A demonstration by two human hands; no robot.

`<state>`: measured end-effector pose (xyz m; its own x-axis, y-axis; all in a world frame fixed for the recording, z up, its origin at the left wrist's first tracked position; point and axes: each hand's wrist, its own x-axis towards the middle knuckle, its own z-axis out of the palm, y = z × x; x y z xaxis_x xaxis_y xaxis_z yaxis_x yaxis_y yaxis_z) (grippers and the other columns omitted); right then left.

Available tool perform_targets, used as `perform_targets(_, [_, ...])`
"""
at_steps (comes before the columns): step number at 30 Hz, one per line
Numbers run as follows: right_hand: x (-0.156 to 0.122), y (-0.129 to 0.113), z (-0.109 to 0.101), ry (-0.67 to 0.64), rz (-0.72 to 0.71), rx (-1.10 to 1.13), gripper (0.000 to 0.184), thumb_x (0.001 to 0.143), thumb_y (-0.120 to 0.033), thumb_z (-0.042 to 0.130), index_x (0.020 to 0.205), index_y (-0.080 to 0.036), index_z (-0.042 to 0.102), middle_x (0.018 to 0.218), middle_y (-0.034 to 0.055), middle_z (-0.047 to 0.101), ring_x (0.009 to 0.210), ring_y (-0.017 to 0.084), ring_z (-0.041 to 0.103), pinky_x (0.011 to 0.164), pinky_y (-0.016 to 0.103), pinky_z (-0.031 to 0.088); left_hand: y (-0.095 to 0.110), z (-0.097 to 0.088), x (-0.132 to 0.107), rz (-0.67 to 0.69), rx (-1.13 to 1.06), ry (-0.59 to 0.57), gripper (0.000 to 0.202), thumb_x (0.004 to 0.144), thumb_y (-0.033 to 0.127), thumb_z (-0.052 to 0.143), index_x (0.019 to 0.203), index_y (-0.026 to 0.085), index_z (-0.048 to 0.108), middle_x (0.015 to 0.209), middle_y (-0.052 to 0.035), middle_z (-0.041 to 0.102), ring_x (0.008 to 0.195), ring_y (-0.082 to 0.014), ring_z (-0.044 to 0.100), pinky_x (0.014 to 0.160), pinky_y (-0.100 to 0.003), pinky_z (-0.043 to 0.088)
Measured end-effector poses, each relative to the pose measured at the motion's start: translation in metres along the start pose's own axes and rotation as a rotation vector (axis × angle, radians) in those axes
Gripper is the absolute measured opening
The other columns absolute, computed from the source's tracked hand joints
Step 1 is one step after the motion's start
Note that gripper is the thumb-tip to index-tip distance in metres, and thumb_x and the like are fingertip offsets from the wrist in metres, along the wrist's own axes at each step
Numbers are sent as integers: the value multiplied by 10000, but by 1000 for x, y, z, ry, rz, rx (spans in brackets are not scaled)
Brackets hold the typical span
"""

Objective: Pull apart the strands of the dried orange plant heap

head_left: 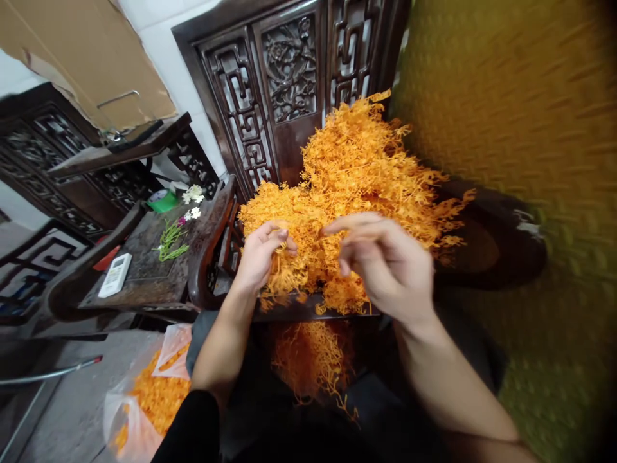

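Observation:
A large heap of orange, frilly, branching sprigs (366, 161) lies on a dark carved wooden seat in front of me. My left hand (260, 254) is over the left part of the heap, thumb and fingers pinched together on a thin orange sprig (280, 247). To its right, my right hand (393, 267) hovers just above the heap, slightly blurred. Its index finger stretches toward the left hand while the other fingers are partly curled, and nothing shows between them. More orange sprigs (311, 354) appear below the seat's front edge, between my legs.
On the dark wooden side table (144, 283) to the left are a white remote control (114, 275), a green tape roll (162, 200), white flowers (193, 195) and green stems (172, 241). A plastic bag (116, 405) of orange pieces stands on the floor. A yellow-green textured surface (520, 128) borders the right.

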<state>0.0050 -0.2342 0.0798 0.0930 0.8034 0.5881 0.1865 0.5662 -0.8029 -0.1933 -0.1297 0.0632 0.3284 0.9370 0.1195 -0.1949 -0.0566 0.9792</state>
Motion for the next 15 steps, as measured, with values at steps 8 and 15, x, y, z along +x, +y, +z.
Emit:
perform_targets(8, [21, 18, 0, -148, 405, 502, 379, 977, -477, 667, 1233, -203, 725, 985, 63, 754, 476, 58, 524, 378, 223, 286, 15, 17, -20, -109, -216, -87, 225, 782, 258, 782, 879, 177, 596, 761, -24, 747, 579, -132, 663, 635, -272, 507])
perform_targets(15, [22, 20, -8, -231, 440, 729, 388, 979, -462, 649, 1282, -240, 746, 1026, 74, 760, 461, 48, 471, 363, 228, 178, 25, 17, -25, -182, -347, -137, 268, 770, 185, 750, 1002, 186, 615, 745, 12, 682, 554, -110, 623, 655, -295, 529])
